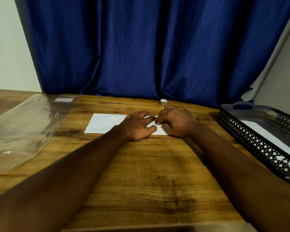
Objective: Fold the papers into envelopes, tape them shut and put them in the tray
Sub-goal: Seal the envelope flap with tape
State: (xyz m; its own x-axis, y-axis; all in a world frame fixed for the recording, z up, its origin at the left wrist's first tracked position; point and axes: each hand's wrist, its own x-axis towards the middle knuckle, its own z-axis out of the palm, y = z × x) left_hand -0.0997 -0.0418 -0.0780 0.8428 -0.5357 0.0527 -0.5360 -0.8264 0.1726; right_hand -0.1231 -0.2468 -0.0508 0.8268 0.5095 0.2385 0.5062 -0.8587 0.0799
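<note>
A white paper (104, 123) lies flat on the wooden table (141, 173), folded into a long strip. My left hand (137, 126) presses down on its right half with fingers spread. My right hand (174, 122) rests on the paper's right end, thumb and fingers pinching the paper's edge beside my left fingertips. A small roll of tape (163, 102) stands just behind my hands. At the right sits the black mesh tray (251, 131) with white paper (264, 136) lying inside it.
A clear plastic sleeve (23, 124) with a white label lies on the table's left side. A pen (190, 113) lies behind my right hand. A dark blue curtain (141, 47) hangs along the table's far edge.
</note>
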